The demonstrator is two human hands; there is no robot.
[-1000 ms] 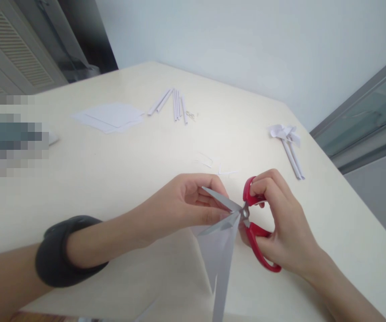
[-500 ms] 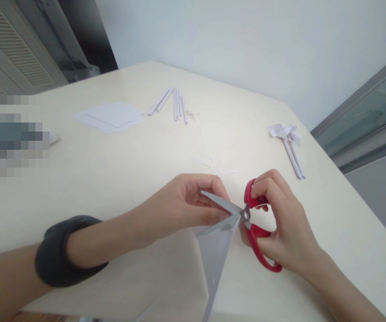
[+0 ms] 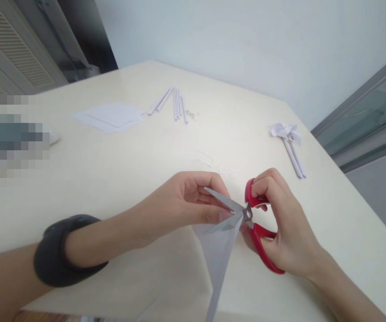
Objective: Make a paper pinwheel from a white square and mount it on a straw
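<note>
My right hand [image 3: 283, 219] grips the red handles of a pair of scissors [image 3: 248, 214], its fingers and thumb through the loops. The scissor blades are spread apart and point left, across the fingers of my left hand [image 3: 203, 201]. Between thumb and fingers, my left hand pinches a white sheet of paper [image 3: 218, 255], which hangs down over the table's near edge. The lower blade lies against the paper near its upper corner. Part of the sheet is hidden behind the blades and my left hand.
On the table [image 3: 129, 156] are flat paper sheets [image 3: 112, 117], several rolled paper tubes [image 3: 177, 103] beside small wire-like bits [image 3: 190, 115], and thin paper scraps [image 3: 206, 158]. Paper pinwheel-like pieces on tubes [image 3: 292, 150] lie at the right. A pixelated patch covers the left edge.
The scissors and my right hand have shifted slightly right. The paper's hanging end has also moved a little to the right. The blades remain spread.
</note>
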